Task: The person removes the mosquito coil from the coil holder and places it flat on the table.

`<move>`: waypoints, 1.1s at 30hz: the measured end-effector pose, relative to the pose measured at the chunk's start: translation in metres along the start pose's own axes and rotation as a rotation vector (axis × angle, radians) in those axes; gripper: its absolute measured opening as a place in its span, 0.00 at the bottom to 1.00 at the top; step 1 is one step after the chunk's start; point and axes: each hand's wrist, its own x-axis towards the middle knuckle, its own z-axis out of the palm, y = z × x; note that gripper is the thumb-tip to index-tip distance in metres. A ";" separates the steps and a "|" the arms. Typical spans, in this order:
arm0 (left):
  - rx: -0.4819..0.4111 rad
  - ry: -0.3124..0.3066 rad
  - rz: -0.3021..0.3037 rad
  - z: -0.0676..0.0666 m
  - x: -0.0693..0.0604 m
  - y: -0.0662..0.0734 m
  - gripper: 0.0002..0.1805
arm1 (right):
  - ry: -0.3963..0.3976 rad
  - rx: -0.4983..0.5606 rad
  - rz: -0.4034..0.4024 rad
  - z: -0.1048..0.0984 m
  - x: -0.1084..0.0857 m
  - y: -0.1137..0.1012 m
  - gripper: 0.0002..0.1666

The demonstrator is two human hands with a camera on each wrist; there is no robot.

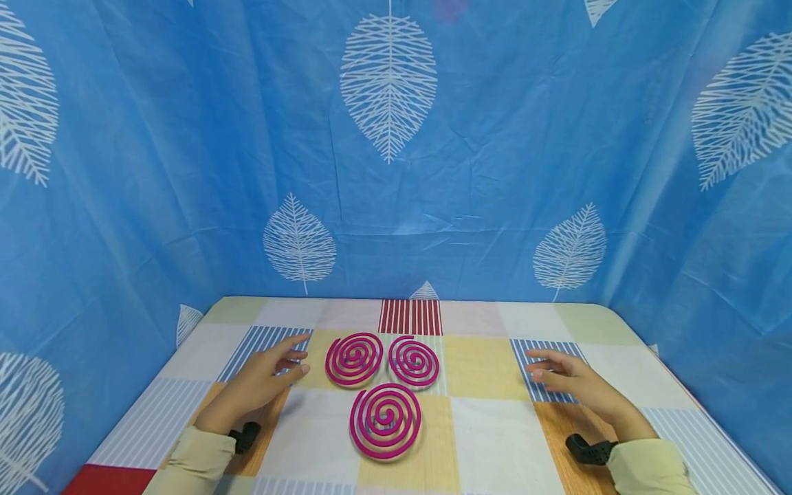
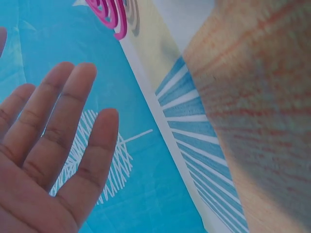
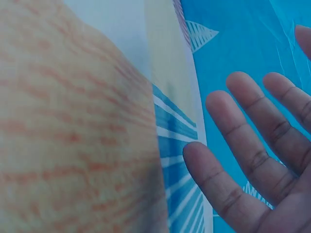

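Three magenta spiral coils, shaped like mosquito coils, form a triangle on the table. The back left coil (image 1: 355, 355) and back right coil (image 1: 416, 358) lie side by side; the front coil (image 1: 387, 417) is nearer the person. Something small and greyish shows beneath their centres, too unclear to name. My left hand (image 1: 262, 375) hovers left of the coils with relaxed, spread fingers and holds nothing. Well to their right, my right hand (image 1: 572, 378) is also empty, its fingers loosely extended. Part of one coil (image 2: 116, 22) appears at the top of the left wrist view.
A patchwork-patterned cloth (image 1: 495, 433) covers the table. Blue curtains (image 1: 482, 206) with white leaf prints enclose the back and both sides. Each wrist wears a black device, one at the left (image 1: 246, 437) and one at the right (image 1: 588, 451).
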 end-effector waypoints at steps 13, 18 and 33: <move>-0.128 -0.051 0.041 0.004 0.001 0.001 0.29 | -0.051 0.130 -0.005 0.014 0.009 0.000 0.36; -0.180 -0.090 0.042 0.007 0.001 0.002 0.29 | -0.046 0.134 0.002 0.019 0.010 -0.002 0.37; -0.314 -0.150 0.050 0.017 0.002 0.006 0.31 | -0.043 0.213 -0.001 0.031 0.013 -0.013 0.36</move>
